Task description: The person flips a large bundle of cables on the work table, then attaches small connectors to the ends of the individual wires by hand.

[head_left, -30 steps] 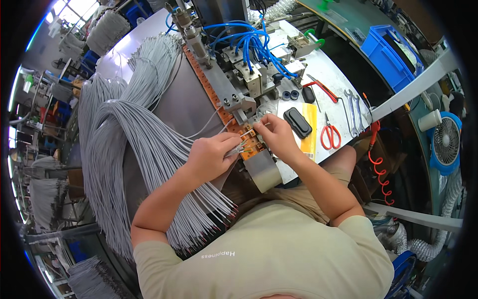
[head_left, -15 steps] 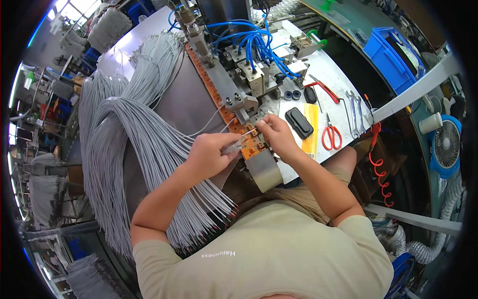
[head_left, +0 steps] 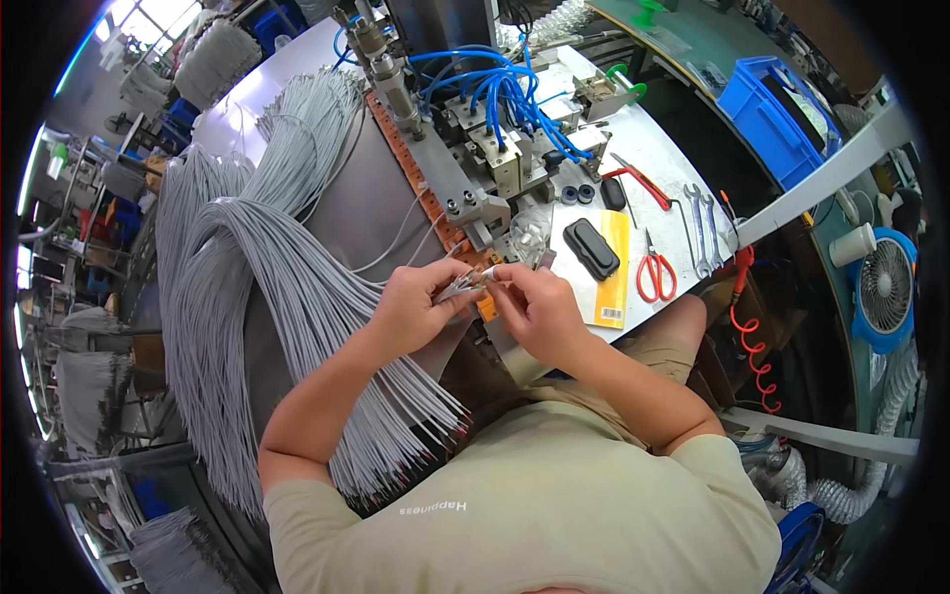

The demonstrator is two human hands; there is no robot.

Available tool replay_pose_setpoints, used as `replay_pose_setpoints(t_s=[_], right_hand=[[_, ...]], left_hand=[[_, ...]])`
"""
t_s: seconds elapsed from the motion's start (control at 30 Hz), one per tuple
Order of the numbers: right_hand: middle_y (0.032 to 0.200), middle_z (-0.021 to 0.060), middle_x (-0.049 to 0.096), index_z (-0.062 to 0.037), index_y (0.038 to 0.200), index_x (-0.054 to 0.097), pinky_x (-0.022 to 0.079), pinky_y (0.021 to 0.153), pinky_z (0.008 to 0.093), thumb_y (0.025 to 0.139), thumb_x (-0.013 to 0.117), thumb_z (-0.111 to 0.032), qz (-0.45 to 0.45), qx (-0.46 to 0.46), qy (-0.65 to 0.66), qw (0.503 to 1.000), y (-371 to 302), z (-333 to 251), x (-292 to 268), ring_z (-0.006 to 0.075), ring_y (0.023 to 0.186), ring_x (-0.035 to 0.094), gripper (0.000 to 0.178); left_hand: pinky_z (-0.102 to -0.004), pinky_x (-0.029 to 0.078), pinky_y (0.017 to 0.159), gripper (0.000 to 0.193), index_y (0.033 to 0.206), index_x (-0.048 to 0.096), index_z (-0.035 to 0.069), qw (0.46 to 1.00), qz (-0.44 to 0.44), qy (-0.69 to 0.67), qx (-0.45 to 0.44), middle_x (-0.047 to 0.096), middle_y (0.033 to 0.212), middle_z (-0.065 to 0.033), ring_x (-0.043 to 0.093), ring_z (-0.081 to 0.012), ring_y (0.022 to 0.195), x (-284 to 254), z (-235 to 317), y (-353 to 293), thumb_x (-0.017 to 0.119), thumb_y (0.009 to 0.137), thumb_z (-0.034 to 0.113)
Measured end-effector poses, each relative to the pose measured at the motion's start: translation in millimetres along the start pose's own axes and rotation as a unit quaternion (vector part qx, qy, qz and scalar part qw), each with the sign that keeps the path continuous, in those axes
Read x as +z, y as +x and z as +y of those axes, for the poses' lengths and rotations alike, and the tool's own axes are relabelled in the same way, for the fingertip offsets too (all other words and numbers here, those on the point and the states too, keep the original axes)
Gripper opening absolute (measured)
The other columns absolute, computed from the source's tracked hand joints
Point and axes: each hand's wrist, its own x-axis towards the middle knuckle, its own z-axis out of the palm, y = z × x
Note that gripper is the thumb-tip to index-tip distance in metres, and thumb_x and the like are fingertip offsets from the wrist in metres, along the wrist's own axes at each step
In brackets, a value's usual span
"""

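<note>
Both hands meet over the near end of an orange fixture rail (head_left: 435, 211) on the machine. My left hand (head_left: 416, 305) is closed in a pinch on some small, clear-whitish pieces (head_left: 462, 286); their kind is too small to tell. Close beside it, my right hand (head_left: 542, 305) pinches a small white piece (head_left: 489, 273) at the left hand's fingertips. Thin grey cables (head_left: 381, 261) run from the rail side toward my left hand. Just beyond my right hand lies a clear plastic container or bag (head_left: 529, 230). My fingers partly hide the rail's end.
A large bundle of grey cables (head_left: 287, 238) drapes over the table at left. Blue air tubes (head_left: 505, 84) top the machine. At right lie a black case (head_left: 592, 247), a yellow packet (head_left: 615, 272), red-handled scissors (head_left: 655, 276), wrenches (head_left: 705, 228) and red-handled pliers (head_left: 641, 182).
My right hand has drawn back from the clear plastic thing toward my left fingertips, now with a small white piece. My left hand has shifted slightly. The clear plastic thing is now uncovered.
</note>
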Motion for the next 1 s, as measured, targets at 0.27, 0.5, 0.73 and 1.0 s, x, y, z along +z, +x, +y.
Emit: replay_pose_setpoints(t_s=[0.27,0.5,0.73,1.0], right_hand=[[0.063,0.0056,0.066,-0.0021,0.100,0.066,0.041,0.052,0.0276,0.092,0.068,-0.008,-0.020,0.037,0.057,0.997,1.0,-8.5,1.6,0.0118,0.048,0.057,0.010],[0.062,0.0044,0.065,-0.0031,0.098,0.066,0.040,0.055,0.0265,0.092,0.067,-0.007,-0.005,-0.005,0.015,1.000,4.0,-12.7,3.1,0.0116,0.049,0.057,0.007],[0.072,0.0085,0.066,-0.0017,0.097,0.063,0.043,0.063,0.0304,0.092,0.066,-0.007,-0.084,0.079,0.090,0.989,9.4,-4.8,-2.2,0.0137,0.053,0.057,0.008],[0.075,0.0094,0.060,-0.0034,0.095,0.059,0.043,0.065,0.0367,0.089,0.068,-0.006,-0.059,-0.133,-0.004,0.989,8.1,15.6,-8.0,0.0245,0.067,0.053,0.011]], left_hand=[[-0.0216,0.049,0.065,0.024,0.103,0.069,0.000,0.996,0.076,0.037,0.007,0.071,0.078,-0.0028,0.061,-0.0038,0.072,0.1,-3.4,-3.9,0.078,0.081,0.001],[-0.0217,0.047,0.066,0.024,0.100,0.071,0.000,0.996,0.072,0.048,-0.010,0.070,0.076,-0.0010,0.056,-0.0037,0.071,-2.2,0.5,-4.2,0.077,0.077,-0.001],[-0.0260,0.047,0.062,0.019,0.100,0.069,0.001,0.995,0.026,0.076,0.057,0.066,0.074,-0.0039,0.054,-0.0079,0.064,-1.7,-3.0,-2.6,0.073,0.081,0.000],[-0.0237,0.051,0.068,0.018,0.105,0.066,-0.002,0.998,-0.034,-0.043,-0.004,0.065,0.075,-0.0057,0.063,-0.0069,0.072,-4.0,-5.4,1.0,0.069,0.088,0.003]])
